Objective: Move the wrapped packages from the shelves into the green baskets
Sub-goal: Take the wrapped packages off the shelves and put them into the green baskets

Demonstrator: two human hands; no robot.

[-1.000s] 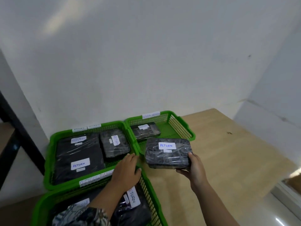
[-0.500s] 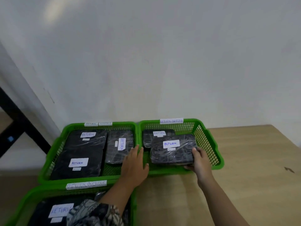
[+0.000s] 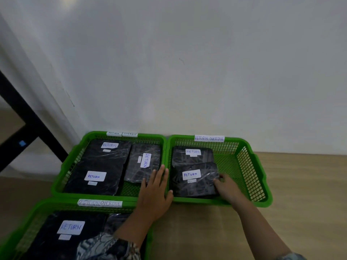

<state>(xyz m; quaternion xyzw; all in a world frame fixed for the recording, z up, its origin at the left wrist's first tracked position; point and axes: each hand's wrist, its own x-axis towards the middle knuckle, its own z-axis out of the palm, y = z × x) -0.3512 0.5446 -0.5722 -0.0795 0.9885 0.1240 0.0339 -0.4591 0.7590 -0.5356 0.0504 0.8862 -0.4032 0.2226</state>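
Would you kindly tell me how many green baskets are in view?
3. The back-left basket and back-right basket sit side by side at the rear; the front-left basket is nearest the camera, partly cut off by the frame. More may lie outside it.

**Wooden table carrying three green baskets**

A light brown wooden table meets a pale wall at its far edge. Three things lie directly on it. A far-left green plastic mesh basket and a far-right green plastic mesh basket sit side by side, rims touching. A near-left green plastic mesh basket sits just in front of the far-left one.
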